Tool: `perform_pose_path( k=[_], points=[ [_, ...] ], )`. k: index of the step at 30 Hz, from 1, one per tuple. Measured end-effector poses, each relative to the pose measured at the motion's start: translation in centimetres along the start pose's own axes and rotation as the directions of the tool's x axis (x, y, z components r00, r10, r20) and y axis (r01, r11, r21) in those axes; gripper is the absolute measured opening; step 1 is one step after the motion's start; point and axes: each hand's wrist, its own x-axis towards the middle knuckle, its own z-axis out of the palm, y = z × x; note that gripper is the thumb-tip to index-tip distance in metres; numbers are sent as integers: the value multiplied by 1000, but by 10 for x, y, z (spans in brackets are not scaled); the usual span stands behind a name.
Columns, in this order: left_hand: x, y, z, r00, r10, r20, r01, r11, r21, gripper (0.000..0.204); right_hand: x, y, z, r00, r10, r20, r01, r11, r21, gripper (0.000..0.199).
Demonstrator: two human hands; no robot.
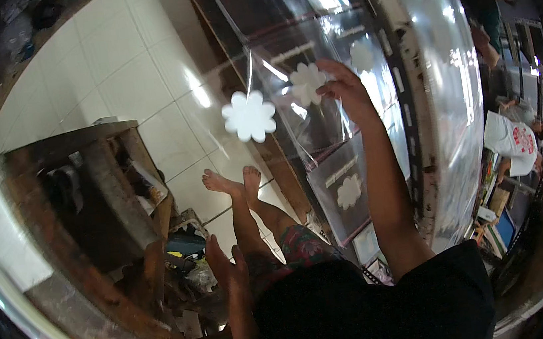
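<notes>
Nearest us, our left hand hangs low with fingers loose, grasping nothing, beside the wooden stool. Our right hand reaches up, fingertips pinching a clear plastic sheet printed with white flowers, lifted off the long printing table at its near edge. We judge that a slow, even peel will keep it from creasing.

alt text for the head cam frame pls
Right hand reaches out to a clear plastic sheet printed with white flowers. Left hand hangs open low beside a wooden stand, above bare feet on white tile.
</notes>
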Motion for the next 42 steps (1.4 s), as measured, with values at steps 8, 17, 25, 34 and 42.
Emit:
perform_pose_path(
  k=[8, 17, 25, 34, 42],
  points=[
    [-42, -134, 150, 901, -132, 414, 2, 954, 300, 65, -2, 162, -131, 913, -110, -393, 263, 894, 362, 53],
    [-53, -130, 192, 909, -171, 380, 28, 935, 354, 60, -15, 255, -206, 666, 186, -722, 326, 799, 506, 70],
    [-45, -125, 198, 891, -156, 426, -54, 897, 439, 58, 5, 286, -246, 594, 193, -781, 330, 827, 455, 68],
    [-42, -121, 197, 910, -85, 405, -93, 911, 401, 55, 12, 270, -242, 613, 100, -784, 379, 834, 402, 67],
    [-36, -116, 192, 894, -111, 435, -87, 907, 411, 54, 15, 276, -261, 577, 143, -804, 369, 832, 413, 63]
  ],
)
